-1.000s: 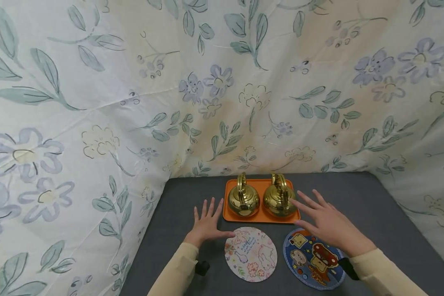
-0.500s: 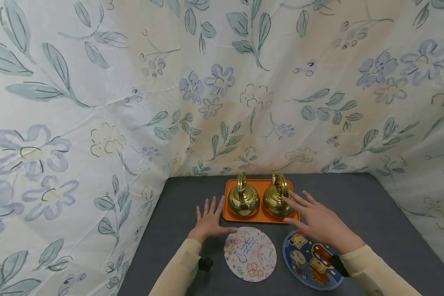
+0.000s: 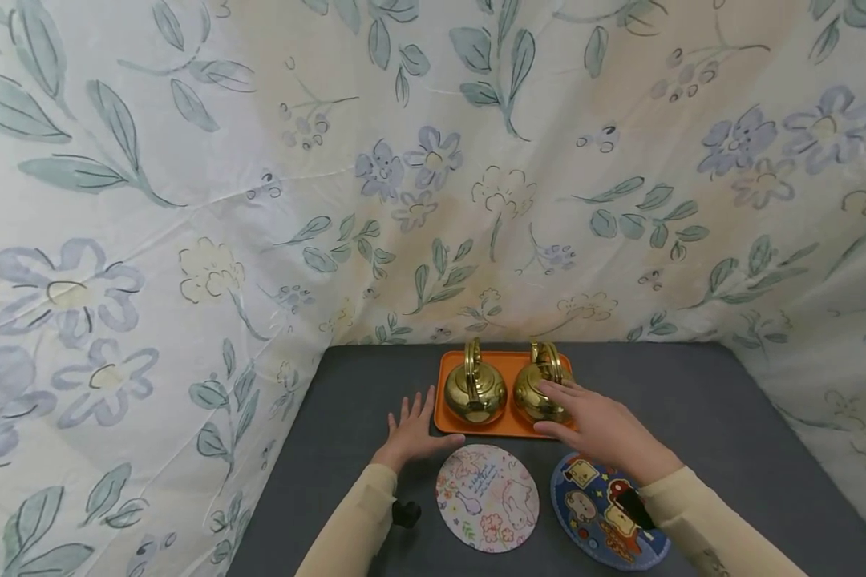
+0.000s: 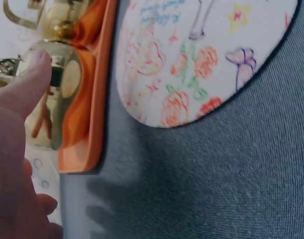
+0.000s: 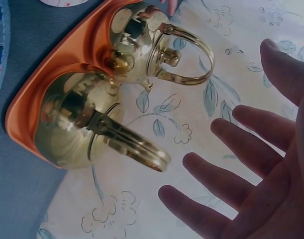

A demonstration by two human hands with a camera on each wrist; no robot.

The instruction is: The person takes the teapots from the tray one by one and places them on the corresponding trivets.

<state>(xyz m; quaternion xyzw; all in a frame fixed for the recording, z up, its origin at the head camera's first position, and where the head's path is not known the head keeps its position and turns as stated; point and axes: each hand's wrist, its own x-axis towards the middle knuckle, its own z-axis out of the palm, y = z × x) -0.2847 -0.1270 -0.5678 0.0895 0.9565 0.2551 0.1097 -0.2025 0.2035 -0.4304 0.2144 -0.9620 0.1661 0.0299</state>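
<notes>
From the head camera we count two brass kettles side by side on one orange tray (image 3: 508,365) at the far middle of the grey table (image 3: 693,417). The left kettle (image 3: 475,390) and the right kettle (image 3: 541,389) both stand upright, handles raised, long axes vertical; we cannot make out their spouts from here. Our right hand (image 3: 599,425) reaches from the right with fingers spread and nearly straight, fingertips over the near side of the right kettle; we cannot tell from this view whether they touch it. Our left hand (image 3: 413,429) lies flat on the table, fingers straight and fanned, just left of the tray, holding nothing. Nearer us lie two round mats: a pale mat (image 3: 487,497) with pastel drawings and a blue mat (image 3: 606,509) with cartoon figures, partly under our right forearm. A flowered cloth (image 3: 260,200) hangs behind and to both sides.

The left wrist camera shows our left hand (image 4: 15,164) at the picture's edge, thumb extended beside the tray (image 4: 94,114), gripping nothing. One kettle (image 4: 57,89) fills the tray's corner, the pale mat (image 4: 191,55) close by. Only here do we see the mat's drawn flowers and butterfly clearly.

The right wrist camera shows our right hand (image 5: 261,169) open, fingers apart, clear of both kettles and grasping nothing, which the head view left unsure. The nearer kettle (image 5: 77,119) has its handle (image 5: 129,142) pointing toward the palm. The farther kettle (image 5: 137,40) shows a small spout pointing away from the tray (image 5: 37,84).
</notes>
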